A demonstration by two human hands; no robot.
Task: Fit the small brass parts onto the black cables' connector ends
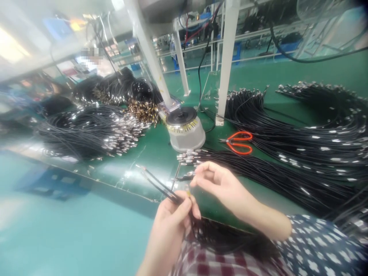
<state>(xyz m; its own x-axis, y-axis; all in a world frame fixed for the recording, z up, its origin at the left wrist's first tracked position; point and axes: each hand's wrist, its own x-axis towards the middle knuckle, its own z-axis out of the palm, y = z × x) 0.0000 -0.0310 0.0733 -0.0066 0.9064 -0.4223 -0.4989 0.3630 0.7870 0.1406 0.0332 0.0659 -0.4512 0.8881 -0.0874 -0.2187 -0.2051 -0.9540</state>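
My left hand is closed round a few thin black cables whose metal-tipped ends stick out up and to the left. My right hand pinches the end of another black cable just above the left hand. Both hands are over the near edge of the green table. A bundle of black cables with silver connectors lies right behind my right hand, and more cable drapes over my lap.
A grey round device with a black top stands mid-table, orange-handled scissors to its right. Large cable bundles lie at left and right. White frame posts rise behind. A blurred person is at far left.
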